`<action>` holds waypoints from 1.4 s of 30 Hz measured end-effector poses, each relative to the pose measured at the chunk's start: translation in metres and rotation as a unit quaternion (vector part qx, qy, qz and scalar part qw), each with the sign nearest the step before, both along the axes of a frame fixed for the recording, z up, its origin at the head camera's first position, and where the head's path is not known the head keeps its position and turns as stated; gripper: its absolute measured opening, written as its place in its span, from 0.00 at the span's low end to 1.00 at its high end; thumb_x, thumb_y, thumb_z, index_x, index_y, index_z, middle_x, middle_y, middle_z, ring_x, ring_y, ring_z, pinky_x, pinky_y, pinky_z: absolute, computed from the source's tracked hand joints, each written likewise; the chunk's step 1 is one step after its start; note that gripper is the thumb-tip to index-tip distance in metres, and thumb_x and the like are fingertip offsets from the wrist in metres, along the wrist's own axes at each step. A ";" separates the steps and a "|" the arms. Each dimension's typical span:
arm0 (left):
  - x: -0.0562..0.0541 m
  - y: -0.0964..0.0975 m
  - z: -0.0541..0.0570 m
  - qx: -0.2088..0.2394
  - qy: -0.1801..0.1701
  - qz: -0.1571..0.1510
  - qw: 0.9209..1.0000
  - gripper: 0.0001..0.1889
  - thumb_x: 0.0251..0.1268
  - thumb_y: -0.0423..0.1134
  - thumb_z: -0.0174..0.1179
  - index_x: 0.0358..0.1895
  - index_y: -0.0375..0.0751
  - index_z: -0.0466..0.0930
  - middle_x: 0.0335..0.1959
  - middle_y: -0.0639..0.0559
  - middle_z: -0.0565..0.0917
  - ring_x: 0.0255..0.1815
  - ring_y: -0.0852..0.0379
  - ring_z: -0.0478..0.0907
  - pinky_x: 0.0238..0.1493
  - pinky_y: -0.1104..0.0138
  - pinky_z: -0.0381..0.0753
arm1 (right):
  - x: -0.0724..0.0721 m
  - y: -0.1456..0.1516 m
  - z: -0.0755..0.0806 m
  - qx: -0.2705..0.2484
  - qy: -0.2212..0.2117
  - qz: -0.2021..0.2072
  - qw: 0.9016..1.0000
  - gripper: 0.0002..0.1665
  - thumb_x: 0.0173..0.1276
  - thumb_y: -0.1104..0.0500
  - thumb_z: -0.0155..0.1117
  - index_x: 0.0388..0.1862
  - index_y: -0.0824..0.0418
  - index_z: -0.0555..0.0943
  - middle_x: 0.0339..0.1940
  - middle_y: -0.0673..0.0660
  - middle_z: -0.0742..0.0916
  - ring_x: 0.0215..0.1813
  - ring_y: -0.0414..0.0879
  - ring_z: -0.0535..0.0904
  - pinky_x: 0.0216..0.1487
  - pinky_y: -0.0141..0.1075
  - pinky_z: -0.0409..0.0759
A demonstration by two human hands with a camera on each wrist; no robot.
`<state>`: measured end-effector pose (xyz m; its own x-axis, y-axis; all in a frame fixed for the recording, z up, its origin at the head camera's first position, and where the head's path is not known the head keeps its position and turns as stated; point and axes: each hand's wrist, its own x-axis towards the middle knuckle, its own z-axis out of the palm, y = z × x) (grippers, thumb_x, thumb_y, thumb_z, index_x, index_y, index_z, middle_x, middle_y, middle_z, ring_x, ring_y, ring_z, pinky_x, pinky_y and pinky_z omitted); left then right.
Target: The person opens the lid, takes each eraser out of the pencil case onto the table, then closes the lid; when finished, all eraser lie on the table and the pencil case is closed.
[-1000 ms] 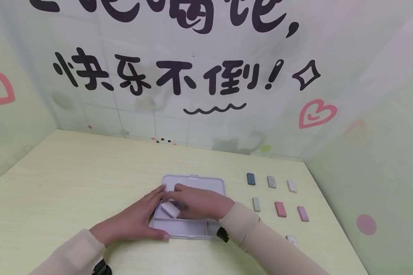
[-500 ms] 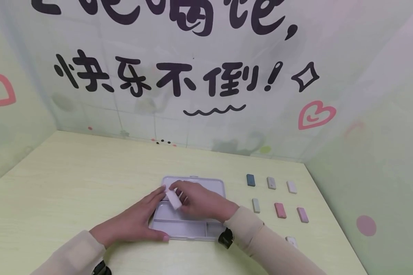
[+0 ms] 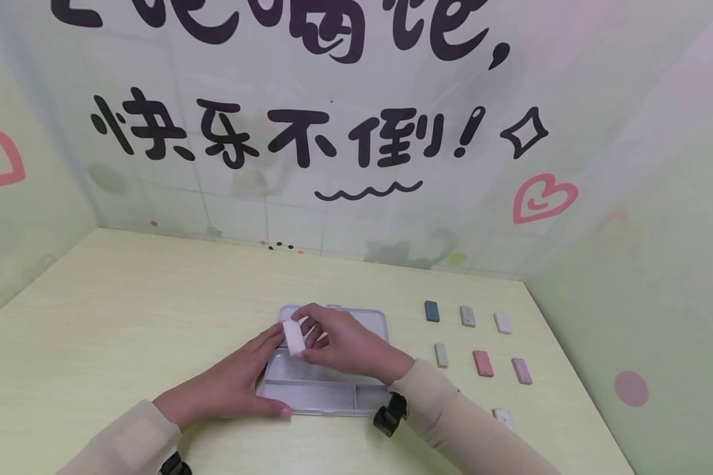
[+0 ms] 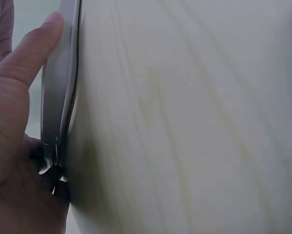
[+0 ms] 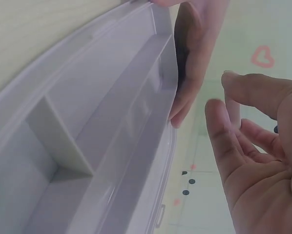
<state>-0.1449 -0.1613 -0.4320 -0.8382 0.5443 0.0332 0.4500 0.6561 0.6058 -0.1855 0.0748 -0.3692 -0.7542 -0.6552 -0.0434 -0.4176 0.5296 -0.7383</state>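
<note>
An open, pale lilac plastic case (image 3: pixel 316 394) with divided compartments lies flat on the table, its lid (image 3: pixel 370 319) folded back at the far side. My left hand (image 3: pixel 228 382) rests along the case's left side, fingers straight and spread; in the left wrist view its thumb (image 4: pixel 36 46) lies against the near wall. Above the case my right hand (image 3: pixel 347 346) pinches a small white eraser (image 3: pixel 294 337) between thumb and fingertips, tilted upright. In the right wrist view only a pale sliver of the eraser (image 5: pixel 232 111) shows between the fingers.
To the right lie several small blocks in loose rows: blue (image 3: pixel 432 311), grey (image 3: pixel 467 316), white (image 3: pixel 502 322), pale green (image 3: pixel 441 355), red-pink (image 3: pixel 483 363) and purple (image 3: pixel 521 371). The sleeve partly covers another white block (image 3: pixel 502 417). Printed walls border the table.
My right hand has lifted the white eraser up from the case's wide compartment and turned it more upright, slightly toward the lid. The left hand has stayed in place.
</note>
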 end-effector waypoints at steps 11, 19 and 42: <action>0.001 0.001 0.001 -0.011 -0.007 0.010 1.000 0.68 0.47 0.74 0.74 0.83 0.31 0.54 0.87 0.40 0.53 0.84 0.33 0.59 0.77 0.36 0.67 | 0.010 0.019 -0.001 -0.006 0.001 -0.027 1.000 0.30 0.68 0.63 0.75 0.68 0.60 0.76 0.50 0.53 0.85 0.48 0.39 0.84 0.52 0.25 0.86; 0.002 -0.001 0.001 -0.015 0.000 0.016 1.000 0.68 0.46 0.74 0.75 0.82 0.30 0.55 0.87 0.40 0.53 0.84 0.33 0.59 0.77 0.37 0.68 | 0.015 0.053 -0.006 -0.027 -0.005 -0.050 0.998 0.30 0.67 0.65 0.75 0.67 0.62 0.76 0.49 0.56 0.84 0.48 0.42 0.82 0.52 0.28 0.87; 0.002 0.000 -0.001 -0.019 -0.004 0.015 1.000 0.69 0.47 0.74 0.74 0.83 0.30 0.54 0.88 0.41 0.52 0.84 0.34 0.58 0.78 0.37 0.67 | 0.067 0.224 -0.015 -0.013 0.069 -0.165 0.984 0.30 0.67 0.64 0.75 0.66 0.67 0.75 0.48 0.58 0.87 0.44 0.36 0.83 0.42 0.29 0.87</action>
